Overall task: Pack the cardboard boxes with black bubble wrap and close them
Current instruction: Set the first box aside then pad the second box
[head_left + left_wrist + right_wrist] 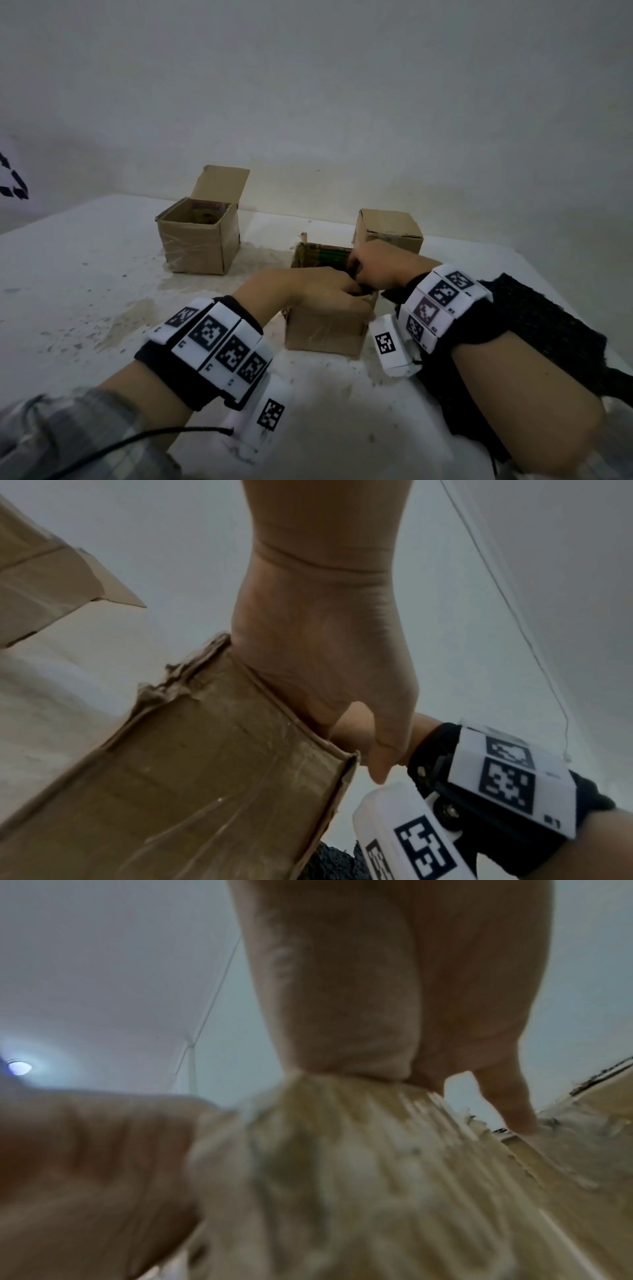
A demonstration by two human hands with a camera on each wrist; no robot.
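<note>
up close, at the bottom of the head view, two forearms wearing marker-covered wristbands reach over a stained white table (pixel 102 274). low at the left edge, a grey checked sleeve (pixel 51 438) covers the left arm. at the right edge, a sheet of black bubble wrap (pixel 548 318) lies on the table under the right forearm.

just beyond the wrists, at the centre of the frame, both hands meet over the top of a small cardboard box (pixel 325 329) standing on the table. the left hand (pixel 315 291) is curled over the box's near top edge, its fingers (pixel 346 291) bent down at the opening; the left wrist view shows its palm lying against the cardboard rim. the right hand (pixel 376 263) sits just beside it, fingers bunched and clenched on something dark at the mouth of the box, which appears to be bubble wrap, though the blur leaves that unsure. inside the box, something green shows against the far wall. the right wrist view is blurred, showing only skin and torn cardboard.

farther back, at centre right, a closed cardboard box (pixel 388 229) stands just behind the right hand. at upper centre left, well apart from the others, an open cardboard box (pixel 198 236) stands with one flap raised and a coloured item inside. behind everything rises a plain pale wall (pixel 342 85).
</note>
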